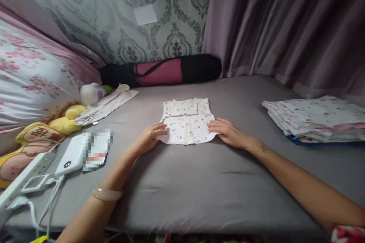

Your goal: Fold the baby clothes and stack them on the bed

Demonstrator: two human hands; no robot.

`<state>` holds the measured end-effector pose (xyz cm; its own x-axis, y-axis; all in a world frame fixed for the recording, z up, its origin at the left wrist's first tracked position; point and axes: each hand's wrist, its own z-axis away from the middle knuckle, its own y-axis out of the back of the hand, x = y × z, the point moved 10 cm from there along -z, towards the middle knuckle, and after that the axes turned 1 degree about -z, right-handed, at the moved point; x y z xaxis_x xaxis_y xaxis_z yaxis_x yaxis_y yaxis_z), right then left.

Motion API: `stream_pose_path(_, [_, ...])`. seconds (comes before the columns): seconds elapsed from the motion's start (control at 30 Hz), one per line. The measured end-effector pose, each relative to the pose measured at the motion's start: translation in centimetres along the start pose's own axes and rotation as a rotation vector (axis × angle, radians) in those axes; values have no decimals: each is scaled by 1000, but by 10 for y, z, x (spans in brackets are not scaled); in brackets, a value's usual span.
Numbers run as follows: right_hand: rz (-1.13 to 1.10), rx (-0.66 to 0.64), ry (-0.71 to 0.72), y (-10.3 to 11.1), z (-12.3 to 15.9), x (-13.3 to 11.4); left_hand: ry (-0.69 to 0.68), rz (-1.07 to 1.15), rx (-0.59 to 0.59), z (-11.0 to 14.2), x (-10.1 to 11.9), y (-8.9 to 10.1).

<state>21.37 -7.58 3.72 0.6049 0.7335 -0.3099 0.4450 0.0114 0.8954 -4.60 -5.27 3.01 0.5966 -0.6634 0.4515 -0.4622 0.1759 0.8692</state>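
A small white printed baby shirt [188,125] lies partly folded on the grey sheet in front of me. Its sleeves or sides are turned in near the top, and a pale seam runs down its middle. At the lower left edge of the shirt, my left hand [151,135] has its fingers closed on the cloth. My right hand [229,133] grips the lower right edge in the same way, fingertips over the fabric. Both thumbs are partly hidden.
A stack of folded clothes [316,117] sits at the right. On the left are another light garment [110,104], plush toys [67,115], a white power bank [72,152] and a power strip [37,167] with cables. A black-and-pink long bag [159,71] lies along the wall.
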Motion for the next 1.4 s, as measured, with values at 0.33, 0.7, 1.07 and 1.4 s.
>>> stream_pose_path(0.33, [-319,136,-318,21,-29,38,321,326,204,-19,-29,20])
stream_pose_path(0.7, [-408,299,-457,28,-62,85,358,459,457,-50,-54,31])
stream_pose_path(1.07, [60,273,-908,2,-84,159,780,171,534,-96,-130,15])
stream_pose_path(1.4, [55,379,-999,-10,-71,162,832,161,565,-86,-137,7])
